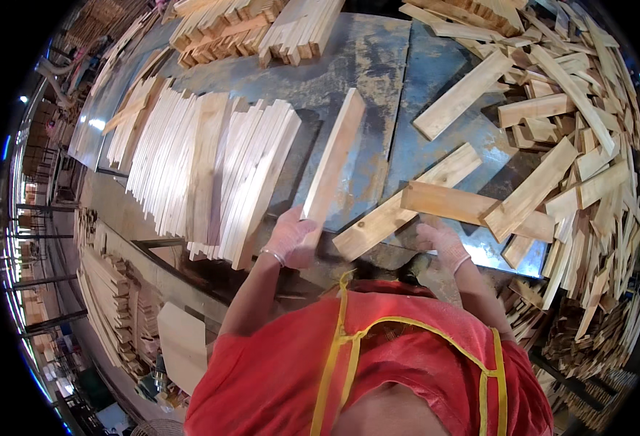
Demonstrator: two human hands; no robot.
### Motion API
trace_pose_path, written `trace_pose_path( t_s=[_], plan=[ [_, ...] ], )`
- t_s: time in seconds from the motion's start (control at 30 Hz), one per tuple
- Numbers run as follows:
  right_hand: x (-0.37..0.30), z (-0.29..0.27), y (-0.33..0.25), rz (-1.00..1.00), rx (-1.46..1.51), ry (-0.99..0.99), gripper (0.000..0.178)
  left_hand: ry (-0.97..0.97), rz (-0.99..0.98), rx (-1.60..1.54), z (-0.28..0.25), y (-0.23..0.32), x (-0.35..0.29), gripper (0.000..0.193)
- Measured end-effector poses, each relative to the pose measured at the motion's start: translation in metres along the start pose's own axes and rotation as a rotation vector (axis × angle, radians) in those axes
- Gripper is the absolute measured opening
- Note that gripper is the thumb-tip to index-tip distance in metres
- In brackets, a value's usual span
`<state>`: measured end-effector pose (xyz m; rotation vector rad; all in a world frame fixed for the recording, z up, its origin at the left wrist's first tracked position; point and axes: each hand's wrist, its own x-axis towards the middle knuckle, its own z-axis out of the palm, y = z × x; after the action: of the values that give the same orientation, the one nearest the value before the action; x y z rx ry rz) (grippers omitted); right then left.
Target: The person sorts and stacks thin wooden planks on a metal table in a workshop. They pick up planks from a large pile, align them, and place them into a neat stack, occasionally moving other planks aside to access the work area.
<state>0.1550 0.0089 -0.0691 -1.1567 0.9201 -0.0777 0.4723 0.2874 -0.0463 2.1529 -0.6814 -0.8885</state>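
My left hand point(292, 238), in a pale glove, is closed round the near end of a wooden board point(336, 156). The board stands on its narrow edge and points away from me, just right of a row of boards point(251, 182) laid side by side. My right hand point(442, 243), gloved as well, holds nothing, its fingers apart and slightly curled at the table's near edge. Just beyond it lies a brownish board point(443, 202), which crosses over a knotty board point(411, 200). Whether the fingertips touch the brownish board I cannot tell.
A heap of loose boards point(581, 138) covers the right side of the worn blue metal table point(367, 54). Stacked boards point(302, 33) stand at the far edge. Below left are more piled boards point(109, 305) and a pale panel point(182, 338).
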Motion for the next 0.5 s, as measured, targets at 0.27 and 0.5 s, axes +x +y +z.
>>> trace_pose_path(
  t_s=[0.27, 0.5],
  plan=[
    [-0.045, -0.086, -0.008, -0.255, 0.553, 0.663, 0.039, 0.537, -0.052, 1.065, -0.042, -0.103, -0.031, 0.085],
    [-0.067, -0.225, 0.033, -0.507, -0.016, 1.298, 0.049, 0.248, 0.789, 0.903, 0.093, 0.046, 0.016, 0.097]
  ],
)
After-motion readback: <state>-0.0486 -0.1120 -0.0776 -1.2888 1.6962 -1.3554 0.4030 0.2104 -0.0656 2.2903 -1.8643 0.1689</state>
